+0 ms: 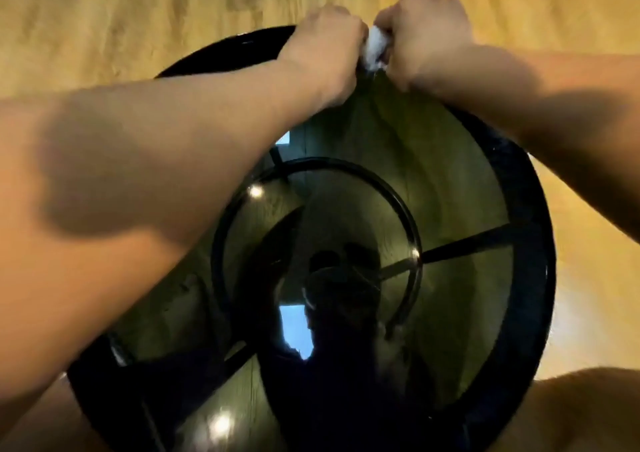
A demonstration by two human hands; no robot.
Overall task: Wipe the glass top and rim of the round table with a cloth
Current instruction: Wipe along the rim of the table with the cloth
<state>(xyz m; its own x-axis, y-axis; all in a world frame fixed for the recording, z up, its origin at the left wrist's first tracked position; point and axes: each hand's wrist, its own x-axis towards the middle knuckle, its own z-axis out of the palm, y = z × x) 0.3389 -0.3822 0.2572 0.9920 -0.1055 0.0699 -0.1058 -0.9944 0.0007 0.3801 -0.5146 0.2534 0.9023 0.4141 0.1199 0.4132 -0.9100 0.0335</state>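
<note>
Both hands met at the far edge of the round counter [533,278], and the white cloth [374,49] sat bunched between them, just right of the left hand [327,41] and just left of the right hand [424,32], touching both. Each hand's fingers were curled shut on the wad. Bunched up, it showed no clear long axis; it seemed to stand roughly upright over the rim [221,55], though blur made that uncertain. The glass top [460,181] lay nearer than the fingers, toward the wrists. Neither hand looked nearer the cloth.
</note>
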